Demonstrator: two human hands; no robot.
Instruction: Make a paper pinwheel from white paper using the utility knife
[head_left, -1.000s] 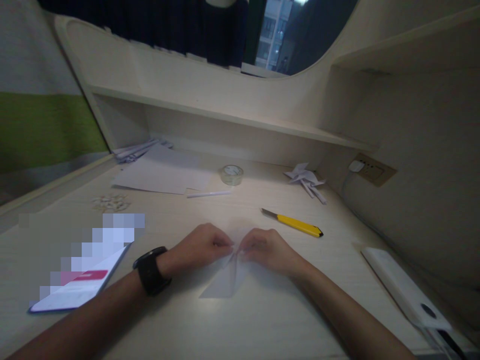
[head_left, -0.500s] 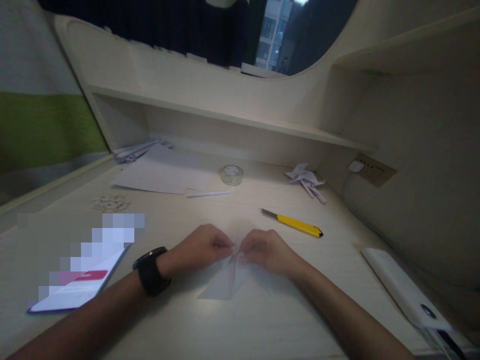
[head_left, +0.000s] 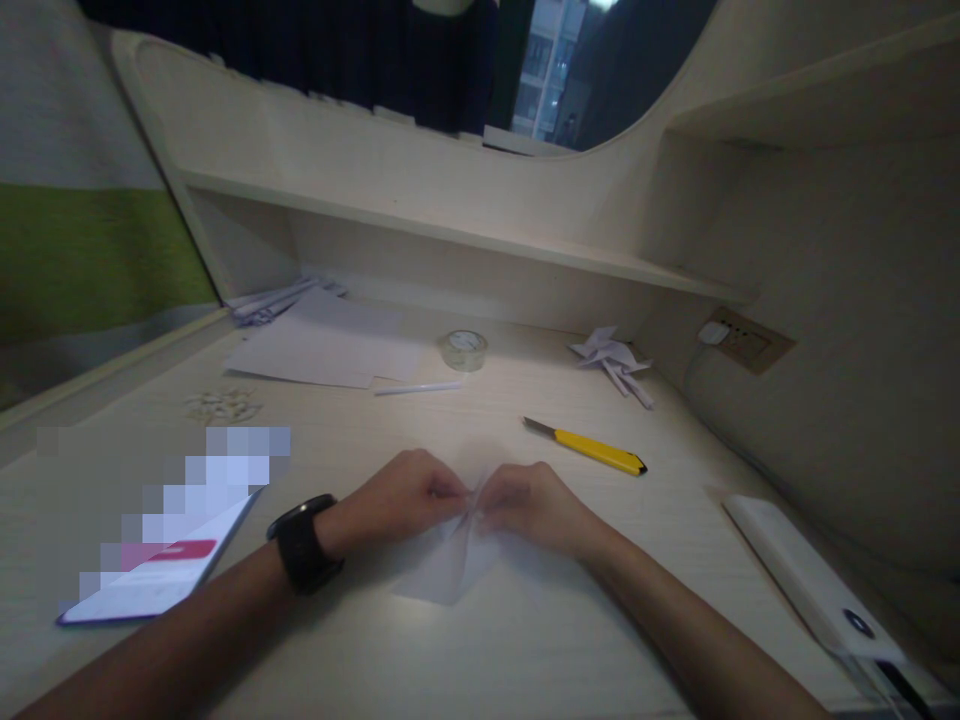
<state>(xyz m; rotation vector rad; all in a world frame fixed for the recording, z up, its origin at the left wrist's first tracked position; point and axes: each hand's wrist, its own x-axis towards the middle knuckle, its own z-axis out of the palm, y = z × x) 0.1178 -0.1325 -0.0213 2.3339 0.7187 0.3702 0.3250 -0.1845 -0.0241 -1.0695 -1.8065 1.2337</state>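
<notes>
A folded piece of thin white paper (head_left: 442, 575) is held between my two hands, low in the middle of the desk. My left hand (head_left: 409, 495), with a black watch (head_left: 306, 543) on its wrist, pinches the paper near its centre. Right beside it, my right hand (head_left: 529, 508) is closed on the same paper, fingertips almost touching those of the left. Part of the paper is hidden behind the fingers. Beyond my right hand lies a yellow utility knife (head_left: 596, 450) with its blade out.
Farther back are a tape roll (head_left: 464, 351), a thin white paper stick (head_left: 418, 388), paper sheets (head_left: 315, 340) and paper pinwheels (head_left: 611, 360). Small pale pieces (head_left: 223, 405) lie at left, above a lit tablet (head_left: 150, 580). A long white device (head_left: 802, 570) is at right.
The paper has shifted and turned slightly between my fingers, and its right-hand flap shows less. Both hands stay nearly in place, still pinching it.
</notes>
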